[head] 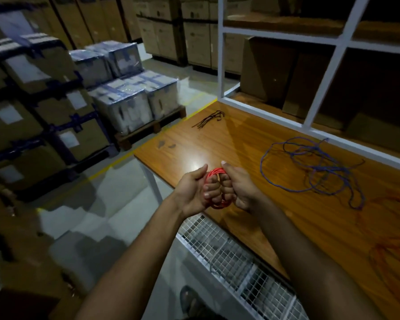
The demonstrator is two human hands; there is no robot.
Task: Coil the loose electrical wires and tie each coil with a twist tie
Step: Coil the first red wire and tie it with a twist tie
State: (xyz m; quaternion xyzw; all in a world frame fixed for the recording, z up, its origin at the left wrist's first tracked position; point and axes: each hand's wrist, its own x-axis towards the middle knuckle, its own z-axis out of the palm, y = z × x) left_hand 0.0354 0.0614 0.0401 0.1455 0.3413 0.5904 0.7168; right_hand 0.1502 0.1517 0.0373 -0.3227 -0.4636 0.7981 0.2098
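Hands at work, head view: left hand and right hand are both clamped on a small red wire coil, held just above the near-left edge of the tabletop. Fingers of both hands hook through the coil's middle; thumbs press on top.

Risk, as judged: no tie looks to be on the coil yet, so if either hand lets go to reach for one, the springy loops could fan out & undo the winding. The twist ties lie well apart at the far-left corner, a stretch that would force a one-hand hold.

Look of the wire: glossy red, several tight loops stacked close, roughly oval, pinched between the hands. Its free end can't be made out.

Also on the tabletop: a blue wire sprawled loose & tangled to the right, uncoiled. More reddish wire shows dimly near right, in shadow, too dark to tell its state.
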